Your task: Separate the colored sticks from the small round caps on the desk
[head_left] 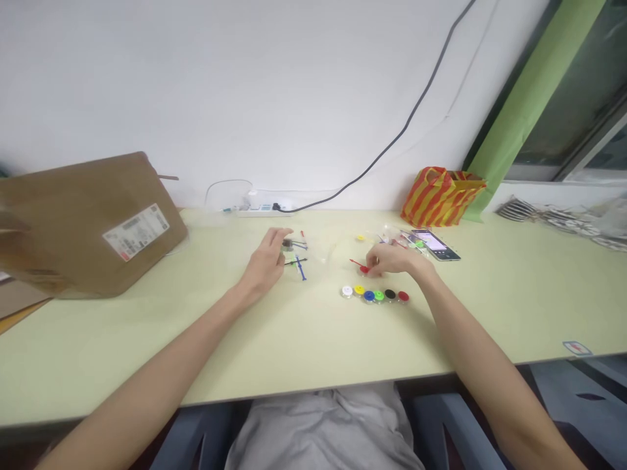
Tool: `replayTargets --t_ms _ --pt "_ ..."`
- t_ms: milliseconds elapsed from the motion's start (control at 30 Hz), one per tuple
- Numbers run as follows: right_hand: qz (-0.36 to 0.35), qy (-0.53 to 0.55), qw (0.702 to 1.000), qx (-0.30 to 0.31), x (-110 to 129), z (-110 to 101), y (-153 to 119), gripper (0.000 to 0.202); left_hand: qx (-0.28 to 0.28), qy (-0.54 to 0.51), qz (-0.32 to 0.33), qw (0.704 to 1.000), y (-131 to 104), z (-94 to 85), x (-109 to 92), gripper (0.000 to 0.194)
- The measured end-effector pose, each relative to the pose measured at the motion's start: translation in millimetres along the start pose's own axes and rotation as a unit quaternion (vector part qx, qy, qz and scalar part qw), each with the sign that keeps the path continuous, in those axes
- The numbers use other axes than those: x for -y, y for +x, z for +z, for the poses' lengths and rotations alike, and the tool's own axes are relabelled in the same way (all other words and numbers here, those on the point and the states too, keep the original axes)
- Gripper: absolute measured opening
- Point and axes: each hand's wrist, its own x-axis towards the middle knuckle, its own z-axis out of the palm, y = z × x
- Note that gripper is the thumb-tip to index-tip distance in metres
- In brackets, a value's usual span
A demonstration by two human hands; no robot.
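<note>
My left hand (267,260) rests at the left of a small group of thin coloured sticks, with its fingers curved and apart. A blue stick (300,268) and a small black piece (287,244) lie beside its fingertips. My right hand (385,259) has its fingers pressed together at a round red piece (364,269) with a thin red stick. In front of it stands a row of small round pieces, among them a white one (347,291), a yellow one (359,290), a blue one (369,296) and a black one (390,294).
Behind my right hand are a clear bag of coloured parts (392,236) and a phone (437,245). A cardboard box (93,222) stands at the left, a striped bag (441,197) at the back right. A power strip (259,210) lies along the wall.
</note>
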Motion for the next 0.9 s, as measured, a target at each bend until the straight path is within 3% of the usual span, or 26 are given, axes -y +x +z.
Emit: replayTargets --t_ms 100,167,267,367,467,667,900 --pt "-0.004 0.010 0.998 -0.069 9.2 5.2 2.2 0.012 0.003 0.002 -0.004 1.000 -0.2 -0.4 -2.3 0.065" --pt "-0.014 0.031 0.985 -0.170 16.3 9.2 5.0 0.016 -0.003 0.004 -0.005 1.000 0.2 0.3 -1.5 0.065" --pt "-0.031 0.048 0.934 -0.353 27.8 14.1 7.5 0.022 -0.009 0.006 -0.010 1.000 0.7 2.3 2.3 0.064" --pt "-0.093 0.077 0.885 -0.449 37.5 16.6 6.2 0.027 -0.015 0.006 -0.021 1.000 0.5 3.5 5.7 0.062" --pt "-0.154 0.094 0.855 -0.485 42.9 18.3 3.5 0.028 -0.035 0.008 -0.040 0.999 0.5 2.9 6.5 0.061" --pt "-0.178 0.046 0.822 -0.538 50.7 32.6 9.0 0.029 -0.070 0.003 -0.047 0.996 1.6 1.7 4.9 0.060" --pt "-0.319 0.049 0.795 -0.514 75.8 50.7 6.4 0.023 -0.005 -0.040 0.032 0.999 -0.5 3.8 -12.8 0.070"
